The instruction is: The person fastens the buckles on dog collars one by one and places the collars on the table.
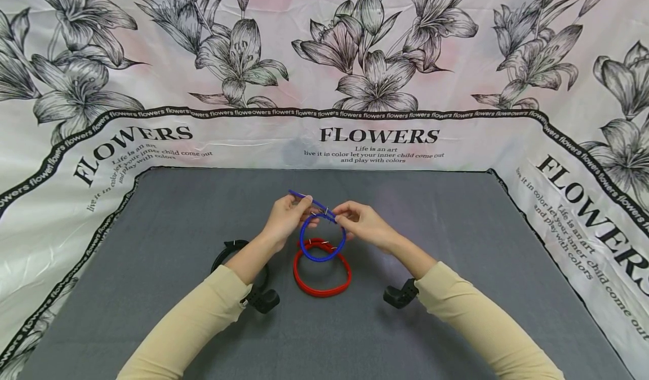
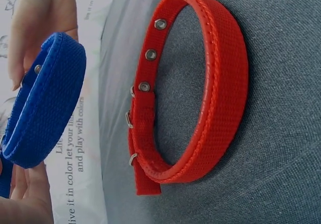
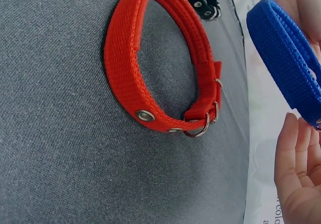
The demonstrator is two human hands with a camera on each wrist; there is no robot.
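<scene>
Both hands hold a blue collar (image 1: 321,259) up over the dark grey cloth, its loop hanging between them. My left hand (image 1: 284,220) pinches the strap, whose free end sticks out past the thumb to the upper left. At the buckle side, the fingers of my right hand (image 1: 369,226) pinch the collar. Directly below lies a red collar (image 1: 323,293), buckled into a ring, with metal eyelets and a D-ring showing in the right wrist view. A black collar (image 1: 235,244) rests to the left, partly hidden by the left forearm.
Grey cloth (image 1: 446,216) covers the table. A white printed cloth (image 1: 253,143) with flowers and lettering rises along its back and sides. Black wrist devices (image 1: 262,300) sit under both forearms.
</scene>
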